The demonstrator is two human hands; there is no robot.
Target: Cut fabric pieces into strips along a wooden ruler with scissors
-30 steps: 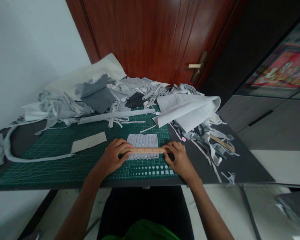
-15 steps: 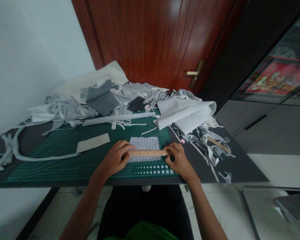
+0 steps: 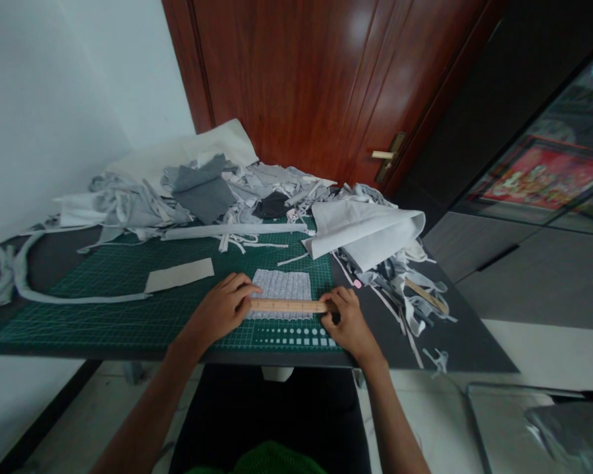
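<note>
Wooden ruler (image 3: 287, 305) is in both hands, nr the middle of the near edge of the worktop (image 3: 467, 355). On the worktop a green cutting mat (image 3: 128, 322) lies just in from that edge, w/ a scrap heap (image 3: 301, 178) along the far edge & a white cloth (image 3: 368, 227) toward the far R corner. A grey ribbed fabric piece (image 3: 284, 283) lies flat on the mat's R part, nr the near edge; a cream strip (image 3: 180, 275) sits to its L, apart from it. Step in hand looks like holding the ruler across the fabric's lower half, approx. parallel to the near edge. Next move prob. calls for both ends steady & level, so the fabric doesn't shift or bunch; ruler marks too small to read. Re fingers: ruler spans btwn them, L hand (image 3: 223, 304) w/ thumb & fingers pinched on its L end, R hand (image 3: 346, 319) likewise on its R end, tips partly hidden. L fingers reach over the fabric's L edge, R ones are just beside its R edge; can't tell how hard either presses.
</note>
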